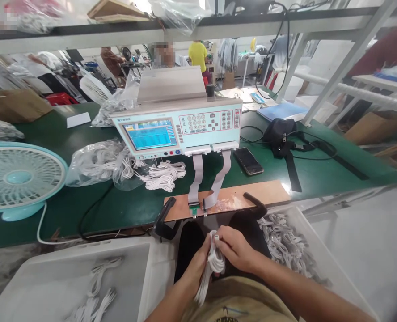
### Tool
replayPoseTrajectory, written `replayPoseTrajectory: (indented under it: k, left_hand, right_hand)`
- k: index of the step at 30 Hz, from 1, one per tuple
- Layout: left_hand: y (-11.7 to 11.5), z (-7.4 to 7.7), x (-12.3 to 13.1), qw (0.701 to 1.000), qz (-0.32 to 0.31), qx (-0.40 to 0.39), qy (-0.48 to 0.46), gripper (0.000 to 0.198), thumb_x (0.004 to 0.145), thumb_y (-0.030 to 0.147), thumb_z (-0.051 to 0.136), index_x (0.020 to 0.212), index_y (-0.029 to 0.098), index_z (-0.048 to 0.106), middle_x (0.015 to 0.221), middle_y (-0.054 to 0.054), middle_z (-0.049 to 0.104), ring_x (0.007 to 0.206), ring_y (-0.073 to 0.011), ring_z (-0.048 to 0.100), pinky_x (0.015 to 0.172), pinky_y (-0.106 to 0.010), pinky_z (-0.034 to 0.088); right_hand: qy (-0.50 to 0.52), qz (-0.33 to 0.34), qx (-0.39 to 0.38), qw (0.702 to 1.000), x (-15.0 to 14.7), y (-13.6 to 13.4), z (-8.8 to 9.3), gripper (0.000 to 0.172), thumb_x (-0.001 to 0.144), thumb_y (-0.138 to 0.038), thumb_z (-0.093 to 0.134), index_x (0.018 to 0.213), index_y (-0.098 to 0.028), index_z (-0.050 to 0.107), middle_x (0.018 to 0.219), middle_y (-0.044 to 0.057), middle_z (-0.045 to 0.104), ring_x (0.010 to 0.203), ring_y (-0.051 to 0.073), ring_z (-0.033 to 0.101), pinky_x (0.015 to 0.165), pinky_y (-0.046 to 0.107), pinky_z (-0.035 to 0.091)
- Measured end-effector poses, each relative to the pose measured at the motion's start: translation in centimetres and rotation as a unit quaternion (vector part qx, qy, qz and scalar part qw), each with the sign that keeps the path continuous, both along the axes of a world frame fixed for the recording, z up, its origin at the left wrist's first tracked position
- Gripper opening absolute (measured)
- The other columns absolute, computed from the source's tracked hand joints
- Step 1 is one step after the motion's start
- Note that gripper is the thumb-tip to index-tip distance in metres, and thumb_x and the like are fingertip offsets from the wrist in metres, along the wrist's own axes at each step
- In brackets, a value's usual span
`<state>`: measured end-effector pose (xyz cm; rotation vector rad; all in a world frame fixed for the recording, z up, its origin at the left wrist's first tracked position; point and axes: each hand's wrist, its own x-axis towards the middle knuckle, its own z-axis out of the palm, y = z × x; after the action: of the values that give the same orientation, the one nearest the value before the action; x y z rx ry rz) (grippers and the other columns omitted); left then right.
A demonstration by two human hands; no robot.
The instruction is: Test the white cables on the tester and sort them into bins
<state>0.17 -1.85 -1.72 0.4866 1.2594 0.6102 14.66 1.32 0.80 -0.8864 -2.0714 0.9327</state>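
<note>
1. Writing: the tester [178,120] on the bench carries a small blue label above its lit screen [150,134] and printed keypad legends. All are too small to read. No brand can be made out.
2. White cable bundle [214,264]: held low at centre frame, over the person's lap, just in front of the bench edge. Its long axis runs near-vertical, leaning down to the left. The plug end points up toward the tester and the loose loops hang below.
3. Left hand [192,264]: curled around the bundle's middle from the left, fingers mostly hidden behind it.
4. Right hand [238,251]: fingertips pressed together, pinching the plug end at the top of the bundle.
5. Surface: green bench top [84,205]. Two grey ribbon cables [198,176] drop from the tester to a wooden board [268,191] at the edge. A phone [248,161] lies face-up beside them, with a teal fan [17,179] at far left.
6. White bins: left bin [51,273] holds a few cables, right bin [319,250] many.
7. Room: a workshop with shelving overhead and people seated beyond.
</note>
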Motion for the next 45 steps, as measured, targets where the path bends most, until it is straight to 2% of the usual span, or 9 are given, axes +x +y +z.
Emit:
replayPoseTrajectory:
  k: [2,7,12,21,26,28,33,37,45]
  left_hand:
    - [0.0,-1.0,-1.3,0.995,-0.042,0.046,0.074,0.061,0.068,0.073,0.047,0.071,0.014,0.061,0.046,-0.001,0.053,0.031,-0.0089,0.04,0.029,-0.021,0.023]
    - [0.2,-2.1,-4.3,0.947,0.012,0.216,0.239,0.046,0.068,0.053,0.062,0.098,0.018,0.058,0.062,0.004,0.052,0.035,-0.0072,0.042,0.032,-0.019,0.03]
    - [1.2,0.4,-5.2,0.819,-0.056,0.494,0.287,0.024,0.081,0.024,0.054,0.102,0.025,0.066,0.089,-0.006,0.06,0.083,-0.0175,0.058,0.076,-0.028,0.047]
    - [3.6,1.1,-6.0,0.745,-0.149,0.554,0.341,0.039,0.085,0.018,0.047,0.118,0.033,0.059,0.105,-0.006,0.065,0.094,-0.0212,0.055,0.086,-0.032,0.041]
    - [3.8,1.2,-6.3,0.775,-0.116,0.521,0.337,0.023,0.08,0.025,0.057,0.101,0.025,0.067,0.091,-0.007,0.066,0.086,-0.0207,0.057,0.08,-0.03,0.041]
    - [3.8,1.1,-6.1,0.816,-0.077,0.473,0.323,0.014,0.08,0.031,0.059,0.083,0.021,0.067,0.078,-0.005,0.063,0.075,-0.0177,0.057,0.071,-0.027,0.043]
    - [3.7,0.5,-5.1,0.932,-0.023,0.307,0.191,0.039,0.083,0.049,0.047,0.062,0.017,0.053,0.053,0.002,0.049,0.043,-0.0094,0.043,0.039,-0.02,0.032]
    - [3.9,1.1,-4.7,0.947,-0.003,0.299,0.117,0.032,0.081,0.046,0.052,0.069,0.016,0.056,0.058,0.003,0.049,0.046,-0.0082,0.045,0.039,-0.016,0.034]
    - [4.5,1.1,-4.3,0.95,0.085,0.279,0.106,0.035,0.073,0.043,0.062,0.055,0.012,0.059,0.076,-0.001,0.055,0.046,-0.0055,0.046,0.034,-0.015,0.032]
  right_hand:
    - [0.064,-0.044,-0.083,0.994,0.1,0.7,-0.3,0.025,0.093,-0.028,0.036,0.074,-0.018,0.049,0.071,0.0,0.048,0.065,0.011,0.045,0.062,0.023,0.037]
    - [0.145,-0.094,-0.214,0.961,-0.9,2.3,-2.4,0.029,0.088,-0.039,0.044,0.072,-0.016,0.053,0.067,-0.002,0.048,0.064,0.011,0.044,0.059,0.023,0.035]
    - [0.194,-0.111,-0.309,0.925,-2.9,3.4,-3.9,0.037,0.08,-0.049,0.053,0.066,-0.015,0.055,0.06,-0.002,0.048,0.057,0.01,0.04,0.054,0.023,0.033]
    - [0.218,-0.115,-0.308,0.919,-4.3,3.4,-3.8,0.034,0.081,-0.046,0.053,0.066,-0.015,0.055,0.062,-0.001,0.047,0.06,0.011,0.039,0.057,0.024,0.034]
    - [0.228,-0.127,-0.316,0.912,-4.5,3.3,-3.6,0.032,0.08,-0.044,0.055,0.071,-0.014,0.058,0.061,-0.002,0.047,0.057,0.01,0.038,0.056,0.023,0.032]
    - [0.226,-0.134,-0.332,0.906,-4.6,3.3,-3.4,0.033,0.078,-0.046,0.058,0.07,-0.014,0.059,0.059,-0.003,0.047,0.054,0.009,0.038,0.053,0.023,0.031]
    - [0.285,-0.151,-0.433,0.842,-5.1,3.3,-2.5,0.036,0.065,-0.049,0.069,0.067,-0.014,0.059,0.053,-0.003,0.051,0.049,0.009,0.043,0.049,0.022,0.034]
    - [0.322,-0.147,-0.479,0.803,-5.4,3.5,-1.9,0.038,0.062,-0.049,0.071,0.069,-0.013,0.06,0.055,0.0,0.058,0.047,0.012,0.049,0.048,0.023,0.038]
    - [0.336,-0.113,-0.484,0.8,-5.3,3.6,-1.7,0.037,0.064,-0.048,0.071,0.068,-0.014,0.059,0.055,0.0,0.059,0.048,0.012,0.053,0.049,0.023,0.039]
